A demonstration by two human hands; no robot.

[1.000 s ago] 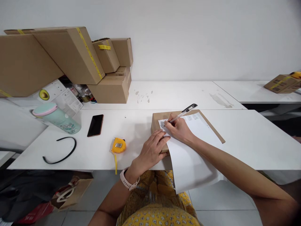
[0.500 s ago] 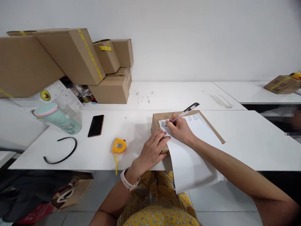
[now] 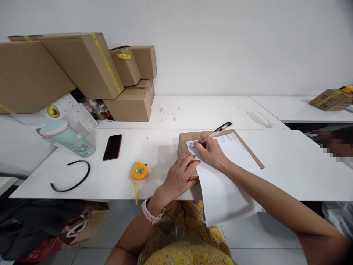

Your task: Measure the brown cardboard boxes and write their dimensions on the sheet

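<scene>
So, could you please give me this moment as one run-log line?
right hand: holds pen, tip at paper | left hand: on box, fingertips by paper edge | paper: on box | tape measure: on table

So I'm wearing a pale pink wristband (image 3: 149, 214) with a row of little holes, right behind my left hand (image 3: 179, 175). Down below the grip, I'm sporting mustard-yellow clothes (image 3: 190, 254) covered in small whitish flowers. Both forearms (image 3: 264, 193) are showing bare, btw.

Paper (image 3: 222, 193) on box (image 3: 182, 146) — tape meas. (image 3: 140, 171) L of box; phone (image 3: 112, 147), then btl (image 3: 71, 140) farther L.
</scene>
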